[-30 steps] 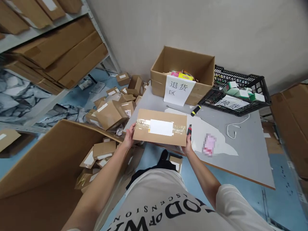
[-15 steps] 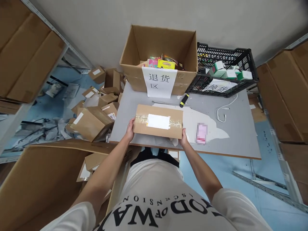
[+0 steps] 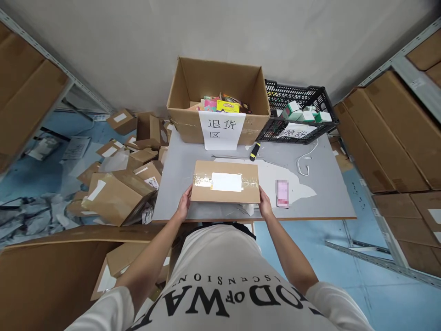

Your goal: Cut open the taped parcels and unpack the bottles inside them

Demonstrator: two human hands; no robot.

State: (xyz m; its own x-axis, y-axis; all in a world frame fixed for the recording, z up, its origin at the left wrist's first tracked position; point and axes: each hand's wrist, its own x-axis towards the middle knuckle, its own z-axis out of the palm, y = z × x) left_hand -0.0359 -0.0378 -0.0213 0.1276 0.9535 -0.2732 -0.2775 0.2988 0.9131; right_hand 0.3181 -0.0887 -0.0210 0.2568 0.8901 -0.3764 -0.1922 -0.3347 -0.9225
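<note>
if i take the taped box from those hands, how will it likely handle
The taped box looks fairly stiff: its edges run straight between the left hand and right hand. Its flat, boxy shape seems unlikely to roll. The shiny tape may feel slick.

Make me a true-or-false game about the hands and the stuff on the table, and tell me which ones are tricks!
1. The left hand and right hand hold a box. True.
2. The box has no tape on it. False: shiny tape runs across it.
3. A white cable lies on the table. True.
4. A black crate is beside the big carton. True.
5. The crate is on the carton's left. False: it is on the right.
6. The carton has nothing inside. False: colourful packs show in it.
</note>
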